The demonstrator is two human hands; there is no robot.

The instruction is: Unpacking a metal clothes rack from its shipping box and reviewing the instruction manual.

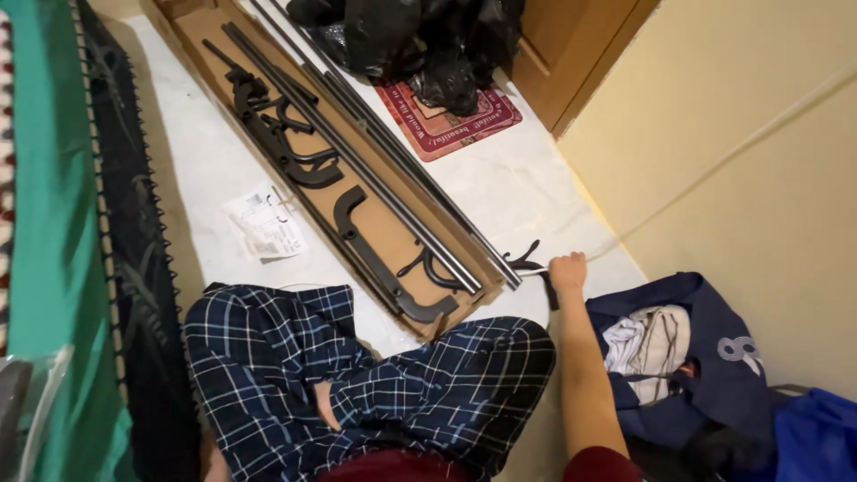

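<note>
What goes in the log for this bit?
right hand: shut on black metal hook piece | left hand: not in view | cardboard tray: rods, brackets | floor

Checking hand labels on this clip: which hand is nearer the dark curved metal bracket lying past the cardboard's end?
Right. The right hand is closed on the curved bracket by the wall. The left hand is out of view.

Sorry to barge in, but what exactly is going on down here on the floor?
A person sits cross-legged on the floor beside an open cardboard box of long metal rods and dark curved brackets. Their right hand grips a dark hooked metal part just past the box's end. The left hand is out of view.
</note>
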